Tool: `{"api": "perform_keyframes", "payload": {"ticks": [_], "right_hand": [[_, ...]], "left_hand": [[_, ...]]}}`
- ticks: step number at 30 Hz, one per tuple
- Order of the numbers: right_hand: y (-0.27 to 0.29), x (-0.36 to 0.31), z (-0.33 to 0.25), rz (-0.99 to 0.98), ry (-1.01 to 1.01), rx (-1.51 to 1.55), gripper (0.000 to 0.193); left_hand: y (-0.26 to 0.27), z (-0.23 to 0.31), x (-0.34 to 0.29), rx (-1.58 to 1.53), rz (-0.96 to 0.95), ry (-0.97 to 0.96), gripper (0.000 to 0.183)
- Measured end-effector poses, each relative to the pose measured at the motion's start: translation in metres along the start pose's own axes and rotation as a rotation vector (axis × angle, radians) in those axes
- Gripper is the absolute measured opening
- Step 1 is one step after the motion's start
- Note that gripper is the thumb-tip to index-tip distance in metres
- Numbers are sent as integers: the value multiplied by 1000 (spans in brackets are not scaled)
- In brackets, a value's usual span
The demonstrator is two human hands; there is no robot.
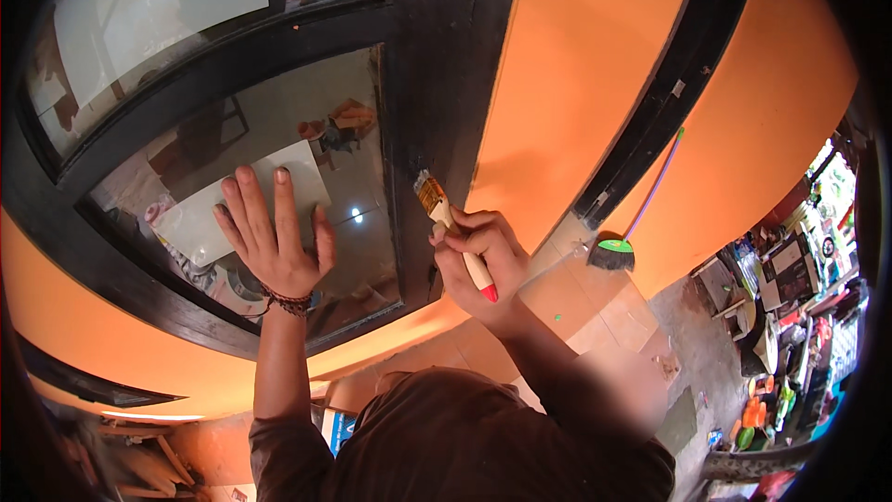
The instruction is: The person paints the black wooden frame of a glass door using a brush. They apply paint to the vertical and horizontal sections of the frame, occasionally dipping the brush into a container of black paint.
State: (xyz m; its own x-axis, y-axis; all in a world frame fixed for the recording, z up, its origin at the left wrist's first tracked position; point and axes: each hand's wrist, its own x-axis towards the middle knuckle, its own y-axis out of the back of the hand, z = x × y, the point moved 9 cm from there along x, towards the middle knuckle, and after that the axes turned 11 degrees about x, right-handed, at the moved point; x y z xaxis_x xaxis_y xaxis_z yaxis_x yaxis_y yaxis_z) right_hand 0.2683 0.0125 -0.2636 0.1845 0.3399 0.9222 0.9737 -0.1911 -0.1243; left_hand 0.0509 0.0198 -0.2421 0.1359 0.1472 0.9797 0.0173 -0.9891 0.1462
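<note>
My left hand (274, 237) lies flat with fingers spread over a pale sheet (200, 218) at the lower glass pane (348, 228) of a dark-framed door. A braided band circles that wrist. In my right hand (483, 260) is a paintbrush (474, 265) with a pale wooden handle and a red tip, gripped between thumb and fingers. Its bristles point up and to the left, at the dark wooden stile (429, 144) beside the pane. Whether they touch the wood I cannot tell for certain.
Orange wall (576, 65) stands right of the door, crossed by a dark post (664, 88). A broom (613, 251) with a purple handle leans there, its head on the tiled floor (595, 307). Cluttered household items (771, 344) fill the far right. Another white sheet (158, 14) covers the upper pane.
</note>
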Motion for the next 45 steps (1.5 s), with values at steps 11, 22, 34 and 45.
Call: {"api": "perform_keyframes", "payload": {"ticks": [11, 22, 34, 45], "right_hand": [[3, 85, -58, -11, 433, -243, 22], [-16, 69, -37, -227, 416, -329, 22], [-1, 93, -75, -89, 510, -182, 25], [-42, 78, -51, -440, 388, -360, 17]], "left_hand": [[2, -1, -4, 3, 22, -7, 56], [1, 2, 0, 37, 39, -29, 58], [0, 3, 0, 18, 10, -28, 59], [1, -2, -5, 38, 0, 0, 57]]}}
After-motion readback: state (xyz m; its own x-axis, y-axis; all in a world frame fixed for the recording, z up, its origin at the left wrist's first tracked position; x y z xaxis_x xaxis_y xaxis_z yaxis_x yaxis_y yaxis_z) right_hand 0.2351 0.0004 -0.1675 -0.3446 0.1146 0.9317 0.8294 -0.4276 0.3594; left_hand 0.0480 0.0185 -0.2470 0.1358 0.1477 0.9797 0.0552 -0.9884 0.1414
